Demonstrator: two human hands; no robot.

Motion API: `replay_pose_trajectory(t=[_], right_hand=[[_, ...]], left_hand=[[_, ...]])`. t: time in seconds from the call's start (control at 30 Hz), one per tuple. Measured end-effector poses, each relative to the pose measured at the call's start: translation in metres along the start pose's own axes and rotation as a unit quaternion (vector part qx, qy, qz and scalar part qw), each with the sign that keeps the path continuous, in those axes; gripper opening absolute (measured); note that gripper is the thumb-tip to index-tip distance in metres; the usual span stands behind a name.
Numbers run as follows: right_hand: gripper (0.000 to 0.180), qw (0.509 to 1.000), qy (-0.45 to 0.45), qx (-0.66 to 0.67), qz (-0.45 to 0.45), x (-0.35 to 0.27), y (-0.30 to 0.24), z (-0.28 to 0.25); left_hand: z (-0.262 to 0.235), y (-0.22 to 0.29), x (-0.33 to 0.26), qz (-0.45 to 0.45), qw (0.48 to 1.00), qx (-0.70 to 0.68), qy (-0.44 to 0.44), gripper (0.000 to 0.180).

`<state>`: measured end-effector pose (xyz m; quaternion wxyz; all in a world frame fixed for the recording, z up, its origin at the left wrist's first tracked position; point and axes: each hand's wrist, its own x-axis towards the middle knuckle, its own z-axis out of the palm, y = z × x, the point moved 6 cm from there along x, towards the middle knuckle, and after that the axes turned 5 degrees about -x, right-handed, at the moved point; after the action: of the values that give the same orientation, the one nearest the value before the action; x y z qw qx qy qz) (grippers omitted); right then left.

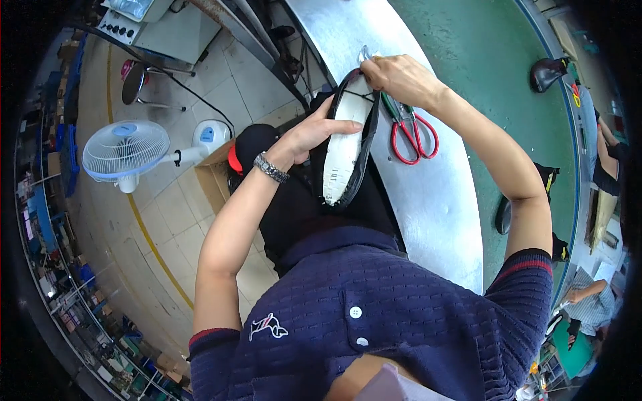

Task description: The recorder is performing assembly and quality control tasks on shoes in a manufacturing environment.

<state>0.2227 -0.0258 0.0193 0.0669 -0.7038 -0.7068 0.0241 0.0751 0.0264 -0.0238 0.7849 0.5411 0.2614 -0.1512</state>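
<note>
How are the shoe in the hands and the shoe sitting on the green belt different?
The held shoe is turned sole-side up, showing a white bottom inside a black upper; the shoe on the green belt shows only black. The held shoe is gripped by the left hand and right hand, while the belt shoe lies untouched, far off. Both have black uppers.

One shoe upper (348,144), one pair of red-handled scissors (411,130), one fan (127,152).

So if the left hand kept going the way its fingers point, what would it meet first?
The left hand already rests on the shoe, fingers pointing right across its white sole. Going straight on, it would probably meet the red-handled scissors on the metal table; depth is unclear.
</note>
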Motion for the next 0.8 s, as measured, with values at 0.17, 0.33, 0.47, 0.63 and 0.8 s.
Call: replay_pose_trajectory(t=[0.17,0.33,0.47,0.63,0.8], right_hand=[[0.01,0.986,0.112,0.078,0.097,-0.01,-0.002,0.002],[0.014,0.956,0.19,0.099,0.198,-0.019,0.007,0.014],[0.031,0.895,0.233,0.232,0.302,-0.038,0.004,0.008],[0.078,0.807,0.009,0.447,0.385,-0.063,-0.029,0.04],[0.074,0.842,0.037,0.428,0.328,-0.084,-0.078,0.027]], left_hand=[[-0.002,-0.007,-0.001,0.005,0.999,-0.008,0.032,0.077],[0.008,-0.001,0.003,0.021,1.0,-0.006,0.023,0.075],[0.003,-0.012,-0.001,0.032,0.997,-0.062,0.03,0.075],[0.005,-0.02,-0.016,0.066,0.993,-0.083,0.058,0.071],[0.004,-0.024,-0.024,0.096,0.979,-0.158,0.091,0.062]])
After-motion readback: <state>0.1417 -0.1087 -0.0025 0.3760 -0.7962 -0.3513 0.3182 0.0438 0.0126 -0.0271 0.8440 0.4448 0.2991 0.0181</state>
